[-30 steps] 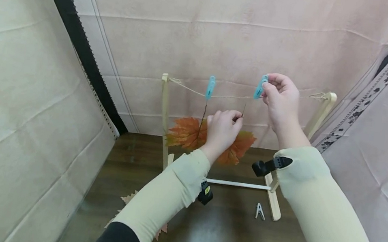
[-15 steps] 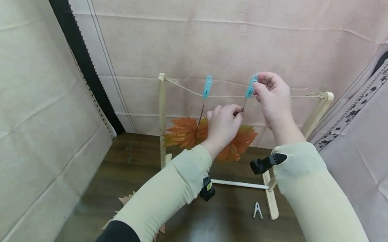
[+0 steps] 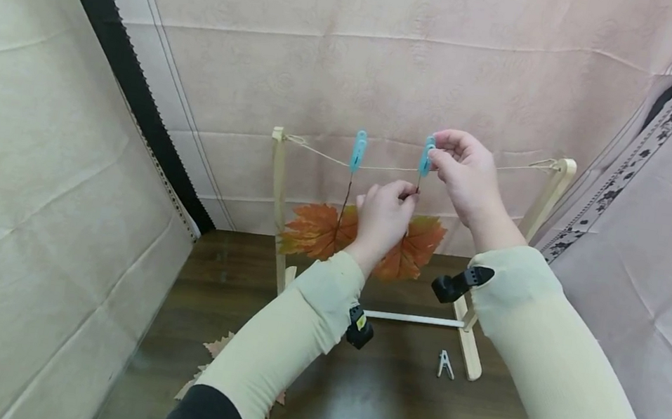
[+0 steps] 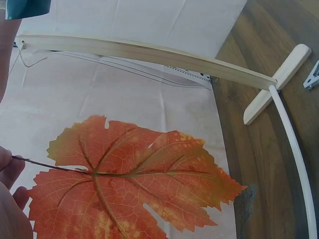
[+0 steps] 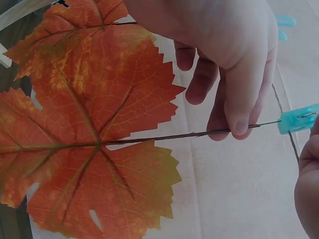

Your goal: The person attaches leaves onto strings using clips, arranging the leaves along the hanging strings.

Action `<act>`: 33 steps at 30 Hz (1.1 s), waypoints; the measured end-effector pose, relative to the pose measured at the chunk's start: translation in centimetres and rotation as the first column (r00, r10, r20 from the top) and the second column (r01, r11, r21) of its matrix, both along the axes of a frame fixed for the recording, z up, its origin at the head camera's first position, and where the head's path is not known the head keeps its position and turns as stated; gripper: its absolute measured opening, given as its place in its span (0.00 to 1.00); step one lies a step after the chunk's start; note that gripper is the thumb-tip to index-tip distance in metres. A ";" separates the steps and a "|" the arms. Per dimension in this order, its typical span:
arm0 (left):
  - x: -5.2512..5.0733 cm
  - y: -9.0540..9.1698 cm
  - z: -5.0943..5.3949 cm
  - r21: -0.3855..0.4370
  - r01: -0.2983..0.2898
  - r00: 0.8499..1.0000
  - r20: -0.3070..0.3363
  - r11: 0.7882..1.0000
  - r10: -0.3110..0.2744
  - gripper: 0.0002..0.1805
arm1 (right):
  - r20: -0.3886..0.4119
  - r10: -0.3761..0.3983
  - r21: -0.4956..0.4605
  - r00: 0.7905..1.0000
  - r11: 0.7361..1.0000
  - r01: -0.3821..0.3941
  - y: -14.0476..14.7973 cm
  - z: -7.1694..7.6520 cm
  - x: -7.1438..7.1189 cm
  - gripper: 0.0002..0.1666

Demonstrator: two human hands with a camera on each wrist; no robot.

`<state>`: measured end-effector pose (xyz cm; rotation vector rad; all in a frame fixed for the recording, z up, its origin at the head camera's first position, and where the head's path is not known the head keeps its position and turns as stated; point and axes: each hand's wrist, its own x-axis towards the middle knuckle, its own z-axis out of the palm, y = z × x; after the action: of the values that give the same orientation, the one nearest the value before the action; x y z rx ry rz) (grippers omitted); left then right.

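My left hand point(image 3: 382, 219) pinches the thin brown stem point(image 5: 199, 134) of an orange artificial leaf point(image 4: 149, 174), which hangs below the fingers. Between the thumb and fingers of my right hand point(image 3: 468, 177) is a blue clothespin point(image 5: 299, 118), its lower end at the string point(image 3: 392, 169). In the right wrist view the wire tip of the stem reaches the clothespin's jaws. To the left, a second blue clothespin point(image 3: 358, 151) on the string holds another orange leaf point(image 3: 314, 230) by its stem.
The string runs between two wooden posts point(image 3: 549, 195) of a stand with a white bottom rod point(image 3: 413, 319). A grey clothespin point(image 3: 446, 365) lies on the dark wooden table point(image 3: 387, 400) near the right foot. Pale leaf edges point(image 3: 219, 345) show beside my left sleeve.
My right hand has brought the blue clothespin leftward along the string to the stem's tip. My left hand keeps its pinch on the stem, with little movement.
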<state>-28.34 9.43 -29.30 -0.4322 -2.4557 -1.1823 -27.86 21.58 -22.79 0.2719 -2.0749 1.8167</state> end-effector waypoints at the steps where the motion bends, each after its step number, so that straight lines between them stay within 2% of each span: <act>1: 0.0 0.0 0.0 0.004 0.001 1.000 0.007 1.000 -0.001 0.10 | 0.008 0.006 0.001 1.000 1.000 -0.006 0.0 0.0 0.0 0.09; 7: -0.1 -0.4 -0.2 0.017 0.013 1.000 0.025 1.000 -0.013 0.11 | 0.051 0.030 0.027 0.998 0.999 -0.032 -0.1 -0.2 0.0 0.12; 15: -0.1 -0.6 -0.3 0.062 0.030 0.999 0.029 0.998 -0.032 0.10 | 0.103 0.014 0.087 0.995 0.996 -0.023 0.1 -0.1 0.2 0.22; 22: -0.4 -0.9 -0.7 0.104 0.078 0.996 0.031 0.991 -0.082 0.11 | 0.091 0.005 0.082 0.996 0.997 -0.012 0.5 -0.2 0.3 0.22; 25: -0.4 -1.1 -0.9 0.162 0.101 0.993 0.043 0.982 -0.110 0.11 | 0.077 0.000 0.085 0.997 0.996 -0.007 0.6 -0.1 0.4 0.23; 29: -0.2 -1.4 -1.0 0.228 0.121 0.990 0.046 0.966 -0.135 0.12 | 0.075 -0.007 0.079 0.997 0.997 0.001 0.8 -0.2 0.6 0.23; 33: 0.3 -1.9 -1.2 0.233 0.130 0.989 0.036 0.964 -0.143 0.12 | 0.059 -0.010 0.051 0.998 0.999 0.007 0.9 -0.2 0.8 0.25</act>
<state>-28.06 7.56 -30.46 -0.5145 -2.3257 -1.5334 -27.03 22.45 -23.01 0.2249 -2.1615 1.7905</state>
